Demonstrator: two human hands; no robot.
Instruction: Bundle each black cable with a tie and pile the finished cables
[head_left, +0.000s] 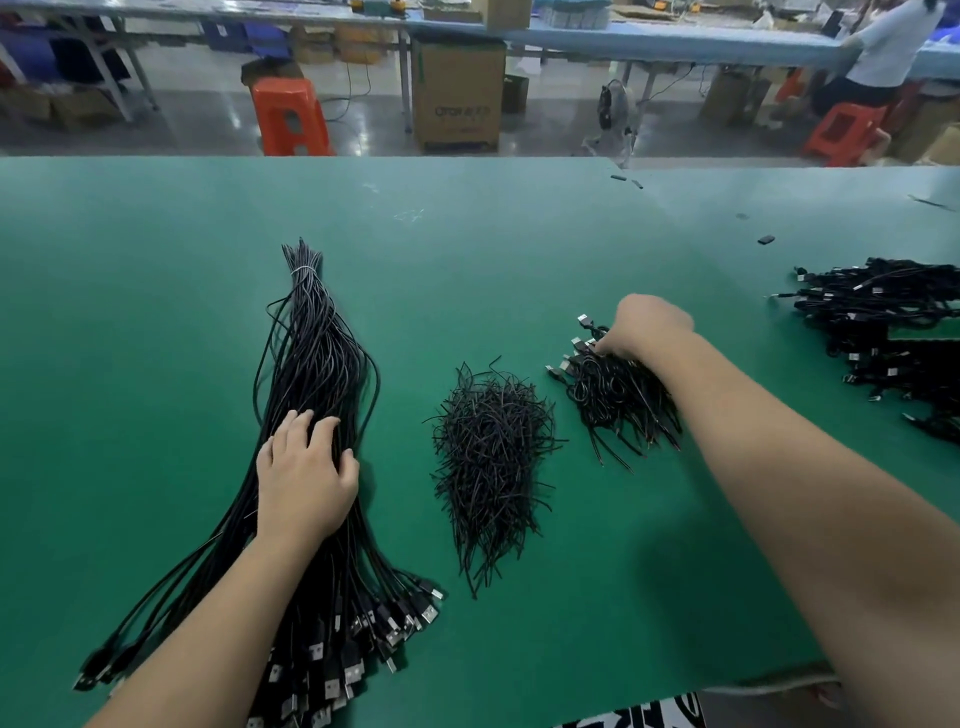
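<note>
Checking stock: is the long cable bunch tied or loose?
Tied: a pale tie cinches the long cable bunch near its far end.

Illegible faint print on cardboard box (458, 93)

1. Right grip (644, 325): motion-blurred; its fingertips are buried in the small cable pile (618, 400) beneath it, so the hold cannot be confirmed.
2. Long cable bundle (317, 364) under the left grip (306, 478): its plug ends are cut off by the bottom edge.
3. Finished cables (893, 332), far right of the right grip: cut off by the right edge.
</note>
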